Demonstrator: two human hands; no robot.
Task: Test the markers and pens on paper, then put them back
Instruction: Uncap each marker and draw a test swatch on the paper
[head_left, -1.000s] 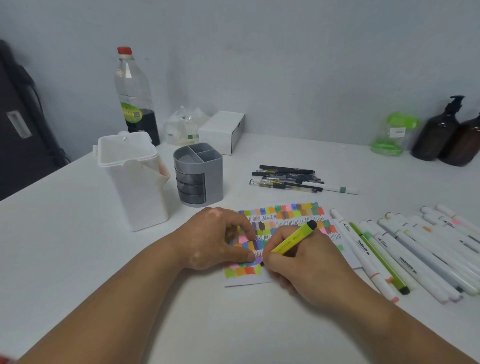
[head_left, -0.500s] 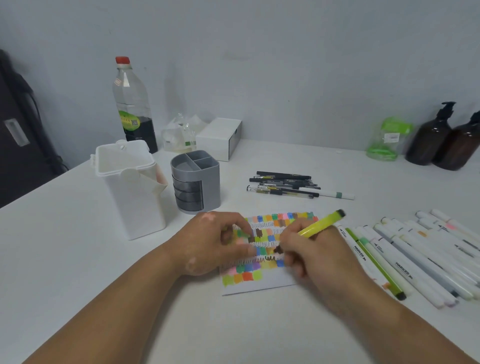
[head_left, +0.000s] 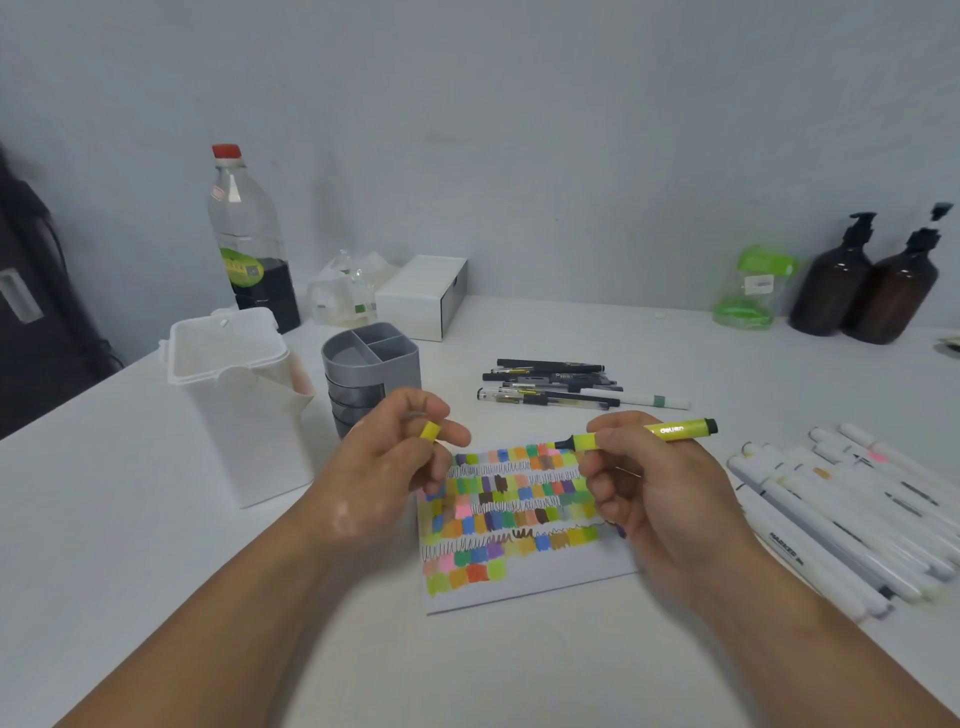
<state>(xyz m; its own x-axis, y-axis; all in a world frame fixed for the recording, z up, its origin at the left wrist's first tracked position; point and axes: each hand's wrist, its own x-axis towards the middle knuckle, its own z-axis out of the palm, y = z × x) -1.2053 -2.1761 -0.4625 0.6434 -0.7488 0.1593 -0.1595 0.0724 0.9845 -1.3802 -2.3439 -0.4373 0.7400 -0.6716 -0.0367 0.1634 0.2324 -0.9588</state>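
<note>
My right hand (head_left: 654, 488) grips a yellow-green highlighter (head_left: 670, 432) held level above the paper (head_left: 524, 587), its dark tip pointing left. My left hand (head_left: 395, 467) pinches the highlighter's yellow-green cap (head_left: 430, 431) a short way left of the tip; cap and tip are apart. The paper is covered with rows of coloured swatches and scribbles. A grey pen holder (head_left: 371, 371) stands behind my left hand, with a white lidded box (head_left: 244, 400) to its left.
Several black pens (head_left: 550, 387) lie behind the paper. A row of white markers (head_left: 852, 519) lies at the right. A bottle (head_left: 249, 239), a white box (head_left: 423, 296), a green pack (head_left: 753, 286) and two brown pump bottles (head_left: 872, 280) stand by the wall.
My right hand has lifted the highlighter off the paper and turned it level. My left hand has left the paper and risen, now showing the cap between its fingers.
</note>
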